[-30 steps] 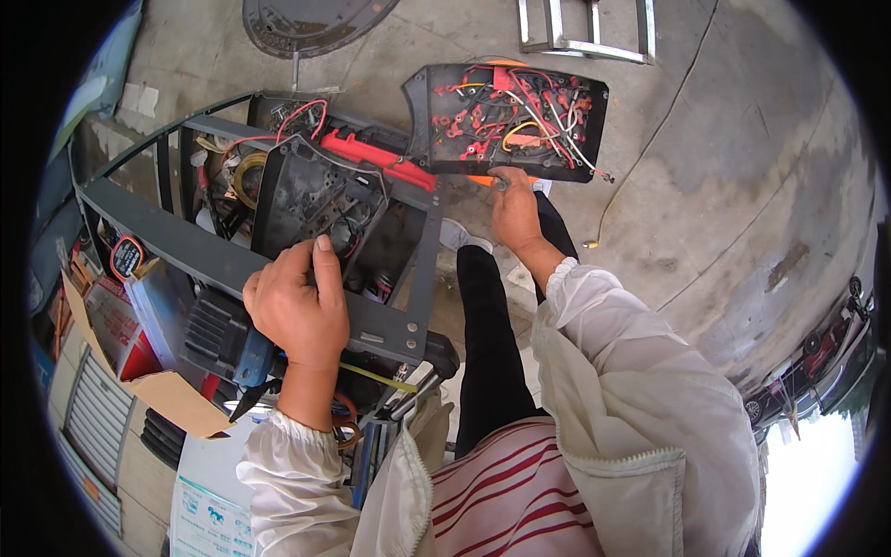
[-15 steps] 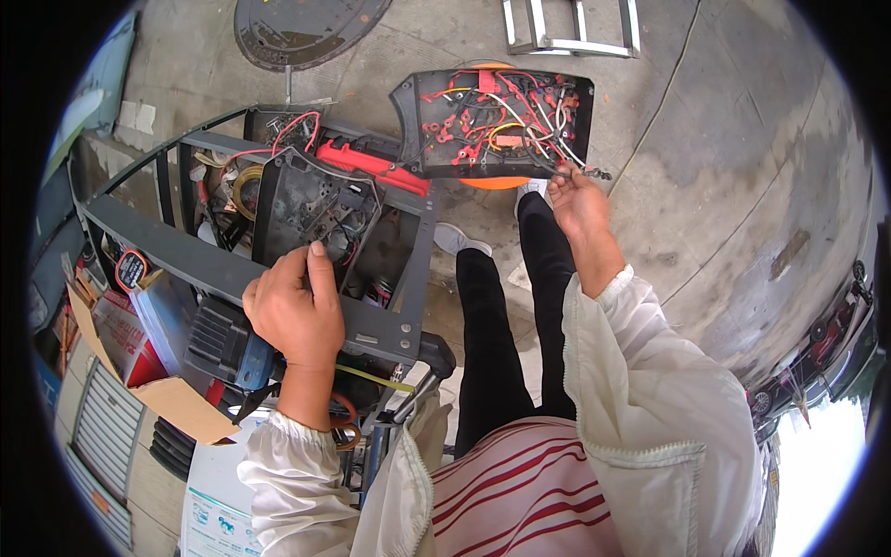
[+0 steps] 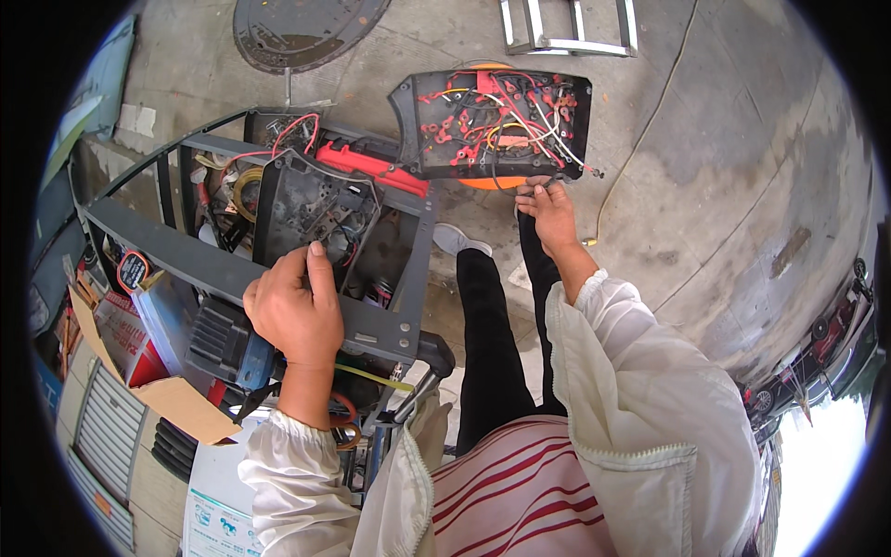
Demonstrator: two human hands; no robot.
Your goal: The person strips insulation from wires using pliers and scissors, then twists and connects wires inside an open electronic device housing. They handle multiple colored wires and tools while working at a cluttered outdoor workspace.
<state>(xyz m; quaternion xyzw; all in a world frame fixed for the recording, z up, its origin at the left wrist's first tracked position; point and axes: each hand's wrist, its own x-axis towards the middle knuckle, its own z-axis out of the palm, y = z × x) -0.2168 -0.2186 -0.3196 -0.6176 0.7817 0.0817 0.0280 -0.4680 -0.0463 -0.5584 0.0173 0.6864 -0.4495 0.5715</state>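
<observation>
My right hand (image 3: 554,215) is closed in a pinch on a black wire (image 3: 498,179), just off the near edge of a black plastic tray (image 3: 408,121). That wire loops over the rim from a tangle of red, white, yellow and black wires with red terminals (image 3: 501,130). My left hand (image 3: 295,302) lies over the grey metal rail of a cart (image 3: 167,235). Its fingers are curled under and its thumb points forward at a second black tray (image 3: 316,206), which holds small metal parts. What those fingers grip, if anything, is hidden.
Under the wire tray shows an orange round seat (image 3: 492,183). A red plastic part (image 3: 371,168) lies along the cart's far side. A blue-and-black power tool (image 3: 227,343) and an open cardboard box (image 3: 186,408) are at the left. A thin hose (image 3: 650,130) crosses the floor.
My right hand has moved left and slightly nearer, drawing the black wire out over the tray's near edge. The hose end on the floor is uncovered. My left hand stays put.
</observation>
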